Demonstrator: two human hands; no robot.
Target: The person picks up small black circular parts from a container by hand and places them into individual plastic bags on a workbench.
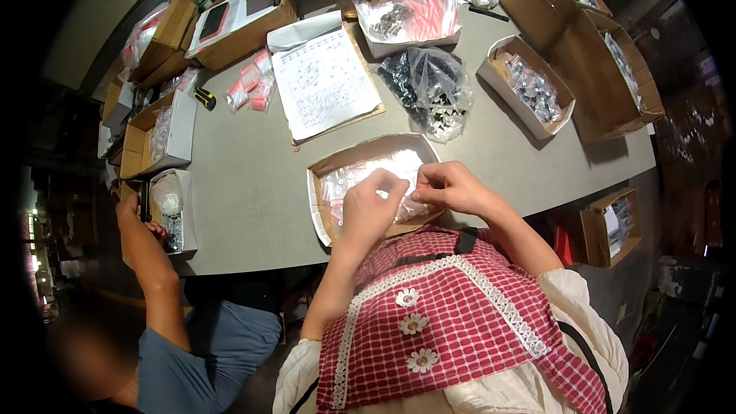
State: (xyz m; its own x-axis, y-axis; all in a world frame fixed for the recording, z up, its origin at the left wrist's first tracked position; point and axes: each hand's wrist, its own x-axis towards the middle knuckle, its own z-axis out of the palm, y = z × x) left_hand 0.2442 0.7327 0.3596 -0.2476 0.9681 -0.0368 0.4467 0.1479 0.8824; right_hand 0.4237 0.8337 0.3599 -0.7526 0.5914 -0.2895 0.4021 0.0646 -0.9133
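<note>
Grey table (253, 184), crowded with boxes.

Both hands work over a shallow cardboard tray (322, 176) at the near table edge. Tray holds a heap of small clear bags (360, 172) with pale contents. Left hand (369, 207) and right hand (448, 186) meet at the tray's right side, fingertips pinched together on one small clear bag (405, 195); what is in it is too small to tell.

Beyond the tray: a paper sheet (326, 80) printed with a grid, lying on a brown board. Just right of it, a loose clear sack (429, 88) of dark small parts. Behind that, a white box (410, 23) with red-striped bags and some dark pieces.

Right side: an open white box (529, 88) of shiny bagged parts, then two large brown cartons (606, 69) with clear bags along their inner walls. A small carton (611, 226) sits low, off the table's right edge.

Left side: a row of open cartons (157, 134) with bagged stock; a few red-striped bags (253, 84) loose on the table.

Another person's hand (130, 211) rests at a small box (172, 211) of metal bits at the left edge.
</note>
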